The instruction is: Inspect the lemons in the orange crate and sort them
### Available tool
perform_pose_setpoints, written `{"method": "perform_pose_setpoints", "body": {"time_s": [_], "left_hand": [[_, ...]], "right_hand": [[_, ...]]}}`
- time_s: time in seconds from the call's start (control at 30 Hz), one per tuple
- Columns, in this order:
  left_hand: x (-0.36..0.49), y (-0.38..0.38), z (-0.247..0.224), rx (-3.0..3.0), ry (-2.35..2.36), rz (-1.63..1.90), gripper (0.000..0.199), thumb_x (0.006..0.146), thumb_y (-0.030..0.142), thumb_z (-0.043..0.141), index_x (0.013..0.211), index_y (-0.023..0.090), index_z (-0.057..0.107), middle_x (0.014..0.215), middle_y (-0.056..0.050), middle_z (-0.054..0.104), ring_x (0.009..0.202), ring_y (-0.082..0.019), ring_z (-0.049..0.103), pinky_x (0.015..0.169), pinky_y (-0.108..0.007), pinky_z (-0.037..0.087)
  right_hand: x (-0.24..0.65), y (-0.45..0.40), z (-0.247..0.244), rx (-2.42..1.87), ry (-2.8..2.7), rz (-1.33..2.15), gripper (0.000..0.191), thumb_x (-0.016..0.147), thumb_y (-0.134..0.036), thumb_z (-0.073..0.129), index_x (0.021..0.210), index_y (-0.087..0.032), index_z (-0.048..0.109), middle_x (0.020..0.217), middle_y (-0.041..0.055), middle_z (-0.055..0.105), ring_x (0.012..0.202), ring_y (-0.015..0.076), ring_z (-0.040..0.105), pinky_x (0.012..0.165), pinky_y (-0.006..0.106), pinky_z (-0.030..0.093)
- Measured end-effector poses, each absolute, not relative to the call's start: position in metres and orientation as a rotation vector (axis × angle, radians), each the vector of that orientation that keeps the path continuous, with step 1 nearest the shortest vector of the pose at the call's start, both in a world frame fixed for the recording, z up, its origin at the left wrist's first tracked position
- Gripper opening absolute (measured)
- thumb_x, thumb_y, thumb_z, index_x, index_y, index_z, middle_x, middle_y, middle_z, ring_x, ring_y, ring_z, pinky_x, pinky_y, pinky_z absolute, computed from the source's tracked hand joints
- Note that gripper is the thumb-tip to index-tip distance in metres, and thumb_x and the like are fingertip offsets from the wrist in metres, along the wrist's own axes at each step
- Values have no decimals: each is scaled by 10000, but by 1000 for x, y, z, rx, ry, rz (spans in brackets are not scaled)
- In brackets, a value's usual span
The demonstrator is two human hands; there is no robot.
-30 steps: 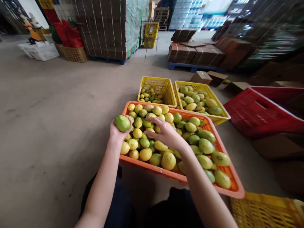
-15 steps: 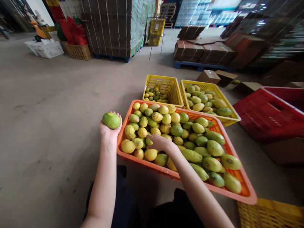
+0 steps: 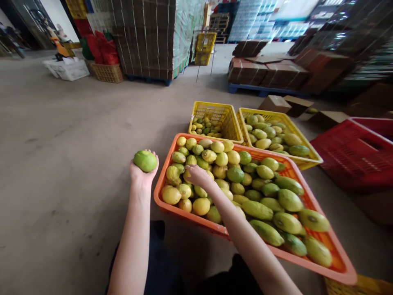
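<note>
My left hand (image 3: 144, 169) is left of the orange crate, palm up. Cupped in its fingers is a green papaya (image 3: 145, 161). My right hand (image 3: 198, 175) reaches into the left part of the orange crate (image 3: 229, 234), its fingers stretched out over a yellowish papaya (image 3: 186, 176). The fingertips are close to that fruit; whether they touch it is unclear. Round yellow papayas (image 3: 202, 206) fill the crate's left side, and longer green ones (image 3: 290, 200) lie on its right.
Behind the orange crate stand a yellow crate (image 3: 236, 125) with small fruit and another yellow crate (image 3: 311, 152) holding larger papayas. A red crate (image 3: 340, 151) is at the right. Cartons (image 3: 274, 104) and loaded pallets (image 3: 251, 88) stand farther back on the concrete floor (image 3: 76, 164).
My right hand has shifted left and slightly away from me over the fruit. My left hand still holds the green papaya, and the camera view has moved a little.
</note>
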State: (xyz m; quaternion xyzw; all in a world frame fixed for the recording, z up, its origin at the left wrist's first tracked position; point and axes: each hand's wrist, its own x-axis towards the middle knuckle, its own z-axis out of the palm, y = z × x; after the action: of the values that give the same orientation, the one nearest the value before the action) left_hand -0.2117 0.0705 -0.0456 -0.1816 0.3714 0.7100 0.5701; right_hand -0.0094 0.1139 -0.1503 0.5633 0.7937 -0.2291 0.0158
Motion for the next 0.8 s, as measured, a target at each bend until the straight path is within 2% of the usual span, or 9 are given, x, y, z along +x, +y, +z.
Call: {"method": "perform_pose_setpoints", "body": {"time_s": [0.1, 0.17, 0.23, 0.3, 0.37, 0.43, 0.57, 0.67, 0.8], "left_hand": [[-215, 68, -44, -419, 864, 1675, 411, 1065, 317, 351, 826, 181, 657, 694, -2, 699, 585, -160, 706, 649, -287, 581], [-216, 67, -43, -420, 862, 1679, 407, 1068, 312, 353, 823, 182, 651, 686, 3, 695, 579, -156, 704, 652, -286, 584], [-216, 66, -43, -430, 864, 1675, 397, 1064, 305, 361, 824, 183, 652, 686, 2, 697, 578, -156, 702, 648, -288, 585], [-215, 66, -43, -437, 867, 1664, 388, 1059, 304, 371, 827, 183, 657, 697, -3, 705, 586, -163, 707, 643, -294, 586], [-215, 66, -44, -433, 862, 1654, 383, 1052, 302, 377, 829, 180, 664, 712, -9, 714, 597, -168, 713, 641, -297, 589], [-215, 66, -45, -426, 852, 1652, 373, 1042, 293, 383, 830, 178, 668, 722, -14, 718, 603, -169, 716, 641, -296, 590], [-216, 67, -48, -451, 811, 1654, 349, 1015, 294, 390, 852, 182, 678, 724, -24, 713, 617, -181, 724, 680, -324, 615], [-215, 69, -51, -481, 777, 1654, 365, 993, 347, 390, 889, 177, 695, 742, -49, 719, 635, -203, 732, 699, -358, 633], [-210, 75, -54, -483, 756, 1638, 362, 960, 356, 413, 928, 169, 721, 740, -66, 714, 630, -205, 722, 670, -345, 628]], "right_hand": [[-20, 121, -159, 1788, 2516, -595, 330, 876, -74, 709, 1173, -217, 718, 1261, 183, 707, 1316, 400, 629, 1067, 473, 524], [-22, 129, -162, 1823, 2544, -530, 312, 866, -62, 700, 1132, -221, 731, 1224, 155, 722, 1269, 360, 648, 1033, 424, 534], [-22, 142, -160, 1867, 2562, -462, 298, 902, -44, 614, 1117, -210, 738, 1187, 128, 741, 1212, 305, 668, 1000, 370, 528], [-22, 162, -155, 1921, 2567, -395, 343, 950, -39, 505, 1183, -169, 722, 1223, 140, 739, 1218, 279, 657, 1012, 349, 504], [-26, 187, -150, 1987, 2561, -314, 384, 982, -66, 461, 1299, -114, 670, 1313, 185, 708, 1278, 294, 618, 1045, 362, 478], [-33, 213, -150, 2032, 2538, -262, 422, 987, -118, 502, 1393, -82, 612, 1395, 234, 666, 1336, 334, 573, 1065, 398, 464], [-50, 248, -163, 2062, 2527, -265, 543, 953, -153, 570, 1493, -98, 547, 1541, 284, 569, 1450, 396, 479, 1157, 529, 384], [-54, 260, -172, 2090, 2592, -355, 520, 938, -108, 544, 1456, -98, 577, 1595, 297, 515, 1491, 394, 453, 1215, 580, 301], [-52, 262, -170, 2212, 2707, -710, 356, 923, -98, 551, 1259, -77, 666, 1385, 279, 677, 1392, 364, 560, 1237, 537, 299]]}}
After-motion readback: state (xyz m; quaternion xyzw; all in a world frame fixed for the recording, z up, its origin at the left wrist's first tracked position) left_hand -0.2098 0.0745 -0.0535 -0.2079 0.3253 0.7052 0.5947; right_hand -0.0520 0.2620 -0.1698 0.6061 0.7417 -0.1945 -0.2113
